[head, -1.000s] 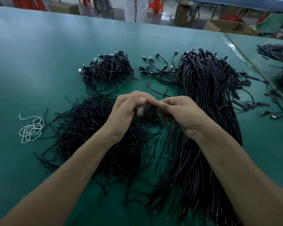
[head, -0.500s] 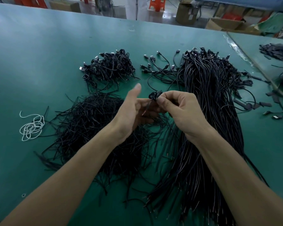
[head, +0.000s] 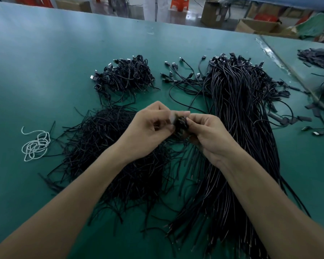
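Above the middle of the green table [head: 45, 62], my left hand [head: 150, 131] and my right hand [head: 209, 137] meet, both pinching a small coiled black cable [head: 180, 124] between their fingertips. The left fingers are blurred. Beneath the hands lies a heap of short black ties [head: 108, 150]. A long bundle of black cables [head: 238, 137] stretches from the far right toward me. A pile of coiled cables [head: 125, 75] sits further back on the left.
A tangle of white string [head: 36, 144] lies at the left. Loose cables with plugs [head: 181, 77] fan out behind the hands. More black cables [head: 320, 58] lie on the adjoining table at right. Cardboard boxes [head: 256, 25] and orange stools stand beyond the far edge.
Half a second ago my left hand was opened with its thumb raised; now its fingers have closed back onto the small coil held against my right fingertips.
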Action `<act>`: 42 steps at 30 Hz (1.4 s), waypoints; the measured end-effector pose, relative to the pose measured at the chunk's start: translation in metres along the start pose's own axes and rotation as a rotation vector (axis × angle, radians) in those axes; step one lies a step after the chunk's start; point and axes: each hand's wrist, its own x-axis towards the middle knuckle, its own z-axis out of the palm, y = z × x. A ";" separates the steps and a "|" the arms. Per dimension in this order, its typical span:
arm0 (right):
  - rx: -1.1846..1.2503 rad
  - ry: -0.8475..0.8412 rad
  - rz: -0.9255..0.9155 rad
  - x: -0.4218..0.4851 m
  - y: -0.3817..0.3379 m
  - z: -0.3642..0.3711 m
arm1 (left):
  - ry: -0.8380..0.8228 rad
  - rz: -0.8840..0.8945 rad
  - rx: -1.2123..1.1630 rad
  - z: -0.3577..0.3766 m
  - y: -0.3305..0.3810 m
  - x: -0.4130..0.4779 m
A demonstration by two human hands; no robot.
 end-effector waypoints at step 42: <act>-1.353 0.442 0.265 0.040 0.020 -0.062 | 0.325 -0.741 0.427 -0.103 -0.103 0.119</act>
